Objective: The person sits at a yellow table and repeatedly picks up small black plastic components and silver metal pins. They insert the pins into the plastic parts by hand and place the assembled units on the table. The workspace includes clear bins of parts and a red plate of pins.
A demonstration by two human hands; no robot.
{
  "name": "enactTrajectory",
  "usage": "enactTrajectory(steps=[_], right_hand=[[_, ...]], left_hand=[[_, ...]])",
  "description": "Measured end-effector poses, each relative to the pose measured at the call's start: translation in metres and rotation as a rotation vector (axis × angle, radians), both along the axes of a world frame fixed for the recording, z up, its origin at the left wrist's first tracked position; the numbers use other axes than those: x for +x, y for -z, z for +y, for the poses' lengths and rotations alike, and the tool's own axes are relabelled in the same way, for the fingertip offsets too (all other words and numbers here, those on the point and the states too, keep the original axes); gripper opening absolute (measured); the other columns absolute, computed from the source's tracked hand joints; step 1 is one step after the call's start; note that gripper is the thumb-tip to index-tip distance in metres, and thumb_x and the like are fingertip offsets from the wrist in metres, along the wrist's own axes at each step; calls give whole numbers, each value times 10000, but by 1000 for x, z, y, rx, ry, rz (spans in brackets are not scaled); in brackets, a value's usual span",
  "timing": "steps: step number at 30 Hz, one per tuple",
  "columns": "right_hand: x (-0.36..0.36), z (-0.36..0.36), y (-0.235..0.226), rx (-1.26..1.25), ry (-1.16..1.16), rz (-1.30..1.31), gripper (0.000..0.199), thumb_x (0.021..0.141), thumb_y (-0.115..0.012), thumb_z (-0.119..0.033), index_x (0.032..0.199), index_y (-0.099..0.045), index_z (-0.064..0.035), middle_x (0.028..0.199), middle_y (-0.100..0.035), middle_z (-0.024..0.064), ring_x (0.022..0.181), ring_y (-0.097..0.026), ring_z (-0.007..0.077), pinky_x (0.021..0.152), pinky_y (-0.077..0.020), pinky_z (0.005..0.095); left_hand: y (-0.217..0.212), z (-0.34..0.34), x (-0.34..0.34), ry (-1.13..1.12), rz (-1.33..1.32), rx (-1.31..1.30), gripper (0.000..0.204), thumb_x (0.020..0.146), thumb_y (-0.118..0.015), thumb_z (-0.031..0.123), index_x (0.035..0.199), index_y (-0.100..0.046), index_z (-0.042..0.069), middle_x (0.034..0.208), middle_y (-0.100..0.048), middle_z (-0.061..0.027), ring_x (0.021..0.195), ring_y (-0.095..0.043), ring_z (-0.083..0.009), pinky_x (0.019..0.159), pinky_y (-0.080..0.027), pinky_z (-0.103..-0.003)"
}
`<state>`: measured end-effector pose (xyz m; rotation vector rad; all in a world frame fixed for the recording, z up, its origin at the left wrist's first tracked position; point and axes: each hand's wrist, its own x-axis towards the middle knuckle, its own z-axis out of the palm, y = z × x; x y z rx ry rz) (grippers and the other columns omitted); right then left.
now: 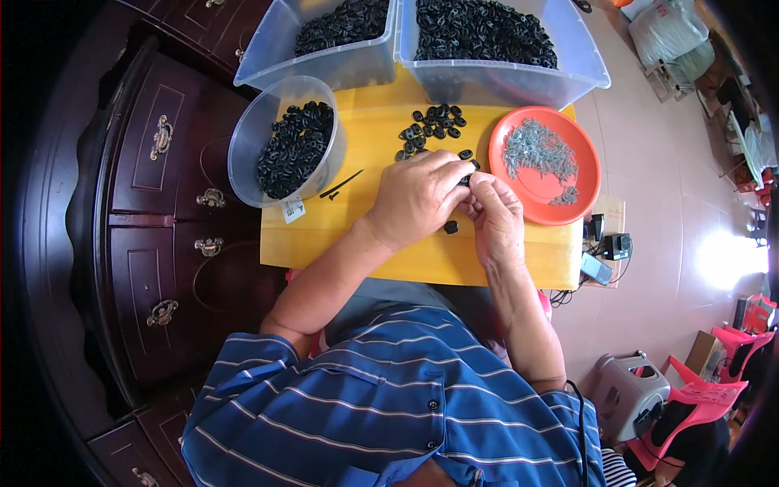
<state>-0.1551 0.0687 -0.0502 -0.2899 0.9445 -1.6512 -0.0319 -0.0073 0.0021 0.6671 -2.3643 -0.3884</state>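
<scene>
Over the yellow tabletop [324, 235], my left hand [420, 195] and my right hand [497, 217] meet, their fingers closed around a small black oval plastic part [465, 179]. My fingers cover most of it. Just beyond them lies a loose group of similar black oval parts [438, 122]. One more black piece [451, 227] rests on the table below my fingers. To the right, an orange plate [589, 183] carries many small grey metal pieces [537, 150], too small to name. Left of my left hand lie a thin black stick [342, 183] and a tiny black bit [333, 196].
A round clear tub [243, 162] of black parts stands at the table's left. Two large clear bins [320, 75] [503, 77] of black parts stand at the far edge. Dark wooden drawers [142, 268] flank the left. Small electronic devices [617, 246] with cables and a grey stool [629, 394] are to the right.
</scene>
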Motion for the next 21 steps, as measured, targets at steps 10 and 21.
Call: enactTrajectory(steps=[10, 21], right_hand=[[-5, 1, -3, -52, 49, 148, 146, 963, -615, -167, 956, -685, -39, 839, -665, 12, 731, -569, 67, 681, -441, 218], [-20, 1, -12, -101, 252, 13, 112, 994, -562, -171, 1025, -619, -80, 928, -674, 34, 738, -589, 88, 707, -466, 228]], left_hand=[[3, 1, 2, -4, 175, 42, 250, 736, -769, 22, 963, -664, 30, 852, -666, -107, 731, -659, -277, 625, -531, -354], [41, 14, 45, -63, -276, 217, 235, 808, -717, 206, 995, -683, 70, 891, -653, -81, 843, -647, -289, 742, -525, -401]])
